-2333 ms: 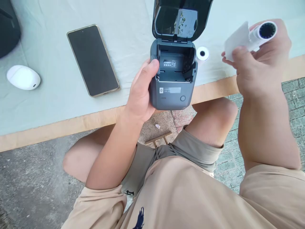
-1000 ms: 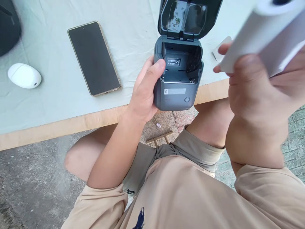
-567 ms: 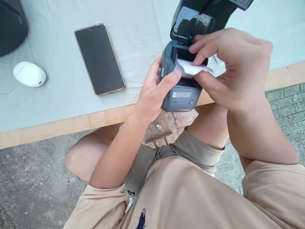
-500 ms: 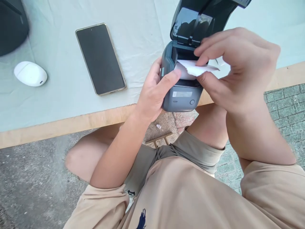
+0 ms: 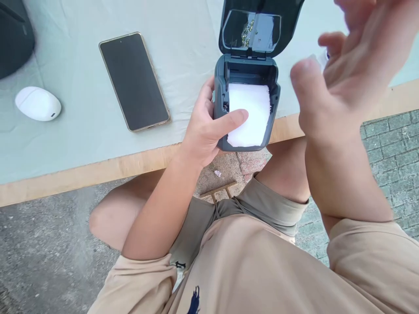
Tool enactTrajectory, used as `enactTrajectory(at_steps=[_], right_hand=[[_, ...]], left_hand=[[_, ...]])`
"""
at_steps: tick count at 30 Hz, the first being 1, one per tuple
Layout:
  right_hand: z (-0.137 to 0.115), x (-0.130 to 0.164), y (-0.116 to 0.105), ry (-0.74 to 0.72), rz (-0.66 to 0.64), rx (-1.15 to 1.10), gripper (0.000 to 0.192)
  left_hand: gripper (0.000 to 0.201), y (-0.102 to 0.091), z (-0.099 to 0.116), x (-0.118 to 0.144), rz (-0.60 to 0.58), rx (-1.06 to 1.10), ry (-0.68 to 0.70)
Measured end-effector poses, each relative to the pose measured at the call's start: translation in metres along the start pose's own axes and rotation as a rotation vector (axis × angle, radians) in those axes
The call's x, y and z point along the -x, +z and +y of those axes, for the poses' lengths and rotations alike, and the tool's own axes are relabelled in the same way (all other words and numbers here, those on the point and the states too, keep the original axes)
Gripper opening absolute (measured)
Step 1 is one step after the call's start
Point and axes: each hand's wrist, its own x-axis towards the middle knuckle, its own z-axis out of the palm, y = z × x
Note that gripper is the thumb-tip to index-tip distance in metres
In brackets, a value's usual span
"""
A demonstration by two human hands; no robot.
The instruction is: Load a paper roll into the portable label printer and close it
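My left hand (image 5: 209, 124) grips a dark grey portable label printer (image 5: 273, 124) by its left side, at the table's front edge. My left thumb presses on white paper (image 5: 252, 131) that lies over the front of the open printer; its edges look ragged. The printer's hinged lid (image 5: 291, 26) stands raised, with a shiny window in it. To the right of the printer is my right hand (image 5: 353, 74), thumb and fingers apart, holding nothing I can see. Its upper part is blurred and cut off by the frame.
A smartphone (image 5: 135, 83) with a dark screen lies left of the printer. Farther left are a white rounded case (image 5: 38, 104) and a black object (image 5: 15, 39), cut off by the frame. A pale cloth covers the table (image 5: 81, 144). A small whitish item (image 5: 322, 59) shows behind my right thumb.
My right hand has let go of the paper and moved up and right. The paper now lies flat over the printer's front. The printer has shifted slightly left and its lid faces me more.
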Motion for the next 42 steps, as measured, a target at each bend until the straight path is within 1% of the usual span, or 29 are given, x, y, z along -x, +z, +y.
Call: enactTrajectory(at_steps=[1, 3, 4, 6, 8, 9, 11, 14, 16, 18, 20, 22, 23, 25, 27, 30, 32, 34, 37, 38, 40, 41, 42], right_hand=[[0.002, -0.008, 0.003, -0.129, 0.041, 0.041, 0.043], [0.006, -0.022, 0.009, -0.276, 0.106, 0.015, 0.031], [0.008, -0.027, 0.012, -0.29, 0.114, 0.021, 0.027], [0.009, -0.031, 0.015, -0.228, 0.124, 0.082, 0.026], [0.007, -0.029, 0.015, -0.167, 0.082, 0.16, 0.026], [0.006, -0.027, 0.014, -0.168, 0.05, 0.171, 0.025], [0.006, -0.022, 0.012, -0.241, -0.003, 0.145, 0.023], [0.013, -0.016, 0.01, -0.332, -0.063, 0.132, 0.026], [0.021, -0.013, 0.01, -0.371, -0.118, 0.137, 0.028], [0.029, -0.011, 0.01, -0.39, -0.182, 0.108, 0.025], [0.033, -0.008, 0.011, -0.364, -0.216, 0.058, 0.021], [0.035, -0.005, 0.012, -0.306, -0.201, -0.013, 0.025], [0.034, -0.004, 0.013, -0.26, -0.211, -0.055, 0.032], [0.031, 0.0, 0.015, -0.163, -0.293, -0.131, 0.053], [0.027, 0.003, 0.017, -0.114, -0.359, -0.167, 0.063], [0.023, 0.008, 0.02, -0.112, -0.321, -0.166, 0.062], [0.022, 0.011, 0.021, -0.075, -0.325, -0.177, 0.063], [0.022, 0.012, 0.022, -0.024, -0.357, -0.197, 0.067], [0.022, 0.013, 0.021, 0.009, -0.337, -0.205, 0.067], [0.021, 0.013, 0.021, 0.002, -0.329, -0.206, 0.065], [0.02, 0.014, 0.021, -0.044, -0.288, -0.206, 0.058], [0.02, 0.014, 0.021, -0.067, -0.252, -0.198, 0.054], [0.02, 0.014, 0.02, -0.089, -0.215, -0.186, 0.05]], left_hand=[[0.046, 0.0, 0.0, 0.0, -0.002, -0.005, 0.006], [0.051, 0.0, 0.0, 0.0, 0.002, -0.03, 0.009], [0.053, 0.0, 0.001, 0.0, 0.005, -0.047, 0.003], [0.058, 0.002, 0.003, 0.001, 0.013, -0.074, -0.012], [0.061, 0.003, 0.005, 0.002, 0.015, -0.074, -0.022], [0.063, 0.003, 0.006, 0.002, 0.022, -0.068, -0.032], [0.067, 0.003, 0.006, 0.002, 0.042, -0.058, -0.05], [0.074, 0.002, 0.006, 0.001, 0.047, -0.058, -0.052], [0.073, 0.001, 0.005, 0.001, 0.036, -0.066, -0.042], [0.073, 0.001, 0.005, 0.001, 0.029, -0.077, -0.039], [0.075, 0.002, 0.006, 0.002, 0.028, -0.097, -0.043], [0.073, 0.006, 0.006, 0.003, 0.036, -0.116, -0.037], [0.069, 0.008, 0.006, 0.003, 0.041, -0.115, -0.023], [0.056, 0.014, 0.006, 0.004, 0.059, -0.084, 0.028], [0.043, 0.02, 0.005, 0.005, 0.087, -0.046, 0.07], [0.03, 0.023, 0.004, 0.006, 0.124, -0.039, 0.073], [0.029, 0.02, 0.004, 0.006, 0.136, -0.043, 0.07], [0.033, 0.015, 0.003, 0.006, 0.114, -0.043, 0.067], [0.035, 0.009, 0.003, 0.005, 0.028, -0.038, 0.034], [0.032, 0.008, 0.003, 0.005, 0.01, -0.027, 0.02], [0.021, 0.009, 0.004, 0.003, 0.014, -0.013, -0.019], [0.019, 0.01, 0.004, 0.002, 0.025, -0.014, -0.043], [0.025, 0.01, 0.004, 0.001, 0.042, -0.02, -0.058]])
